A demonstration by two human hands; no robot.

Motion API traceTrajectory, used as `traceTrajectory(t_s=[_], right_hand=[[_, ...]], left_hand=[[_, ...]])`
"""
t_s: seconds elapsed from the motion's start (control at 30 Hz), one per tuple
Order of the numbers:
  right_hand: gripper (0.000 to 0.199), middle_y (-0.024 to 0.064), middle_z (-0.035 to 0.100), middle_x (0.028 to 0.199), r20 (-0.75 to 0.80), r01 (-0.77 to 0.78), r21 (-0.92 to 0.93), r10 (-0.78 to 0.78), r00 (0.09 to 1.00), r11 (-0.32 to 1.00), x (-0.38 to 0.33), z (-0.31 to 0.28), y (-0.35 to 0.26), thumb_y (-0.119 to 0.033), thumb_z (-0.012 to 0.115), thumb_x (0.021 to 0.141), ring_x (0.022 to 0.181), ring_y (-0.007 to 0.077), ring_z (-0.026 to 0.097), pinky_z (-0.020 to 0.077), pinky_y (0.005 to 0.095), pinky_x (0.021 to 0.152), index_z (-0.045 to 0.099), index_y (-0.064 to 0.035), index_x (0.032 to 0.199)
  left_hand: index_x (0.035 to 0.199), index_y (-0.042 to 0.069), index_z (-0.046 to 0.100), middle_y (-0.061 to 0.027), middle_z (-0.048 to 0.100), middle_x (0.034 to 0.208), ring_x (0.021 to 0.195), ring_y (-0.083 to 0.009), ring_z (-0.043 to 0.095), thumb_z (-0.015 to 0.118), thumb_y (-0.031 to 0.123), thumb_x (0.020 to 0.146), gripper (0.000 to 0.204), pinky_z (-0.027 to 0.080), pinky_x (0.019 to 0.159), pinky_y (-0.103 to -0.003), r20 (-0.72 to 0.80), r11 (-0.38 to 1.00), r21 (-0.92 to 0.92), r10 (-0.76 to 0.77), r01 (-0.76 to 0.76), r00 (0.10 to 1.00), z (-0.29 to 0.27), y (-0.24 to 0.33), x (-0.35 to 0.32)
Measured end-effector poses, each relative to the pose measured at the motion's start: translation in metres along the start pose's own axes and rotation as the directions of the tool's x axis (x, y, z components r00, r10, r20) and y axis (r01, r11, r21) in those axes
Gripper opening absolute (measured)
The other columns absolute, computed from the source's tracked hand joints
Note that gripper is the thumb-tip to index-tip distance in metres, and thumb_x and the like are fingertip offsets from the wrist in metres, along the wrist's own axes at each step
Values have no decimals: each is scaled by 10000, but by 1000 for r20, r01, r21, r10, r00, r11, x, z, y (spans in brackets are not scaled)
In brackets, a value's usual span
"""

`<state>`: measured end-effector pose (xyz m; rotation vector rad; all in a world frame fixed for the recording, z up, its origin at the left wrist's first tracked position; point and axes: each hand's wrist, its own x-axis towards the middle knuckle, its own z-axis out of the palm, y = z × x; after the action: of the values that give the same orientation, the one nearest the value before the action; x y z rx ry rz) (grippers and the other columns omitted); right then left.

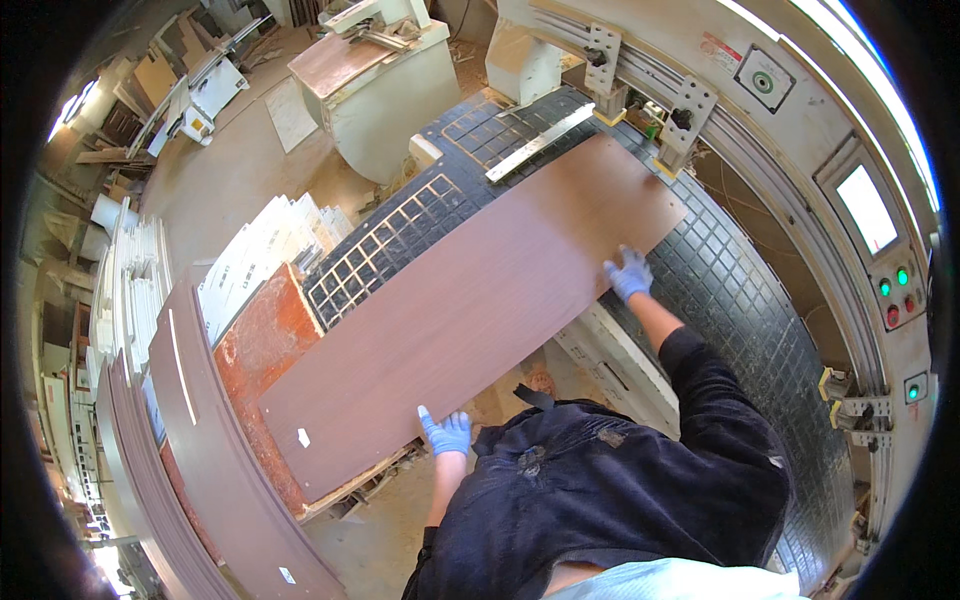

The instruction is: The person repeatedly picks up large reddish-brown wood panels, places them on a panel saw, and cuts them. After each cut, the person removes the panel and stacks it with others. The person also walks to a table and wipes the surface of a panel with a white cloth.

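A long brown wood-look board [480,290] lies slantwise in front of me, its near left end bearing a small white label. My left hand [447,432], in a blue glove, grips the board's near edge; one digit rests on top and the others are partly hidden at the edge. Farther right, my right hand [628,275], also gloved in blue, lies on the board near its far right end with the fingers spread. The board spans a black gridded machine bed [700,270] and a worn reddish support panel [262,345].
Brown panels [215,430] stand stacked at left, beside white strips [135,280] and white sheets [270,250]. A metal bar [540,142] lies on the bed. Along the right runs a machine beam with clamps [690,120], a screen [866,208] and buttons [893,290]. A pale cabinet [375,100] stands behind.
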<state>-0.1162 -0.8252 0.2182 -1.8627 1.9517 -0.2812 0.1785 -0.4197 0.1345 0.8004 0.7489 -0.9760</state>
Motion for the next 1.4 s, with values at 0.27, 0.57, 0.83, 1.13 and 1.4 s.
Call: traceTrajectory(t_s=[0.27, 0.57, 0.83, 1.13, 1.4], right_hand=[[701, 166, 161, 1488, 49, 45, -184, -36, 998, 982, -39, 24, -15, -515, 556, 785, 1340, 427, 177, 145, 514, 1088, 349, -205, 1379], [771, 155, 69, 1512, 97, 90, -271, -66, 993, 958, 13, 15, -25, -576, 431, 836, 1342, 481, 107, 83, 530, 1096, 185, -176, 1448], [764, 153, 51, 1515, 129, 96, -316, -57, 990, 944, 46, -2, -11, -594, 384, 848, 1343, 480, 104, 79, 533, 1094, 169, -177, 1451], [778, 156, 59, 1514, 97, 100, -311, -73, 993, 945, 64, -11, 3, -596, 394, 838, 1342, 487, 97, 73, 545, 1091, 169, -173, 1451], [820, 139, 50, 1519, 259, 104, -201, -49, 965, 974, 73, -30, -1, -613, 453, 792, 1350, 473, 100, 103, 536, 1091, 183, -208, 1452]], left_hand=[[1143, 179, 544, 9, 601, 1124, 1030, -180, 555, 579, 593, 786, 548, 505, 787, -361, -137, 985, 156, 100, -78, 986, 23, -17, 22], [1224, 142, 501, -3, 541, 1253, 1127, -180, 504, 501, 599, 835, 600, 475, 883, -352, -172, 986, 164, -7, 36, 985, 69, -37, 27], [1317, 136, 403, -34, 389, 1388, 1236, -195, 399, 486, 639, 816, 715, 462, 910, -353, -187, 970, 223, -54, 95, 981, 84, -66, 48], [1315, 173, 401, -13, 410, 1350, 1223, -174, 407, 503, 667, 788, 730, 481, 884, -332, -228, 961, 249, -66, 124, 971, 103, -87, 43], [1357, 137, 337, -32, 332, 1414, 1278, -183, 349, 558, 655, 758, 822, 447, 943, -373, -186, 960, 227, -121, 162, 975, 91, -80, 46]])
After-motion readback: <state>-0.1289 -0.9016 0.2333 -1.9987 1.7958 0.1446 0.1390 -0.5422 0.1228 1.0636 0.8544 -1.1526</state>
